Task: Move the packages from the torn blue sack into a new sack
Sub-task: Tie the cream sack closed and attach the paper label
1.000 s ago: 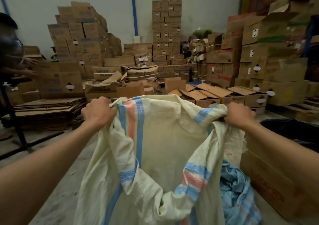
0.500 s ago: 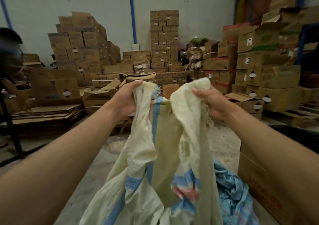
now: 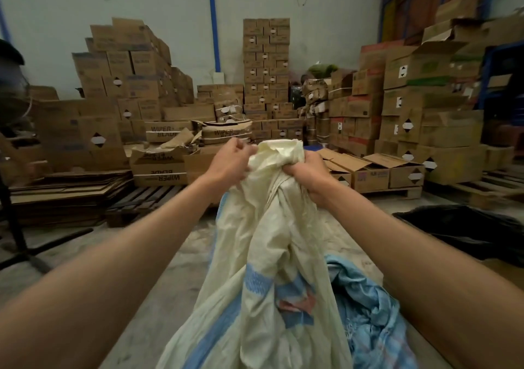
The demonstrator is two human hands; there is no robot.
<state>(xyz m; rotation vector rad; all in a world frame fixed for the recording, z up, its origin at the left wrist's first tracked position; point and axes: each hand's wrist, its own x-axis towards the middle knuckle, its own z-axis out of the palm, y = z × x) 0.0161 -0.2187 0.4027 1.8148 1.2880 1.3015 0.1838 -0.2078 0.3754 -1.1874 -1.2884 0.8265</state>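
A cream woven sack [image 3: 272, 255] with blue and pink stripes stands in front of me, its mouth bunched together at the top. My right hand [image 3: 307, 174] grips the gathered neck in a fist. My left hand [image 3: 231, 161] pinches the sack's top edge right beside it. The torn blue sack [image 3: 374, 312] lies crumpled on the floor just right of the cream sack, partly behind it. No packages show; the cream sack's inside is hidden.
Stacks of brown cardboard boxes [image 3: 266, 79] line the back wall and both sides. Flattened cartons on a pallet [image 3: 141, 201] lie at left. A black plastic sheet [image 3: 467, 232] lies at right. A dark stand [image 3: 17, 227] rises at far left. The concrete floor [image 3: 127, 297] is dusty.
My hands held the sack's mouth wide open, then came together at the centre. The mouth is now bunched shut between them, and my view has tipped slightly upward.
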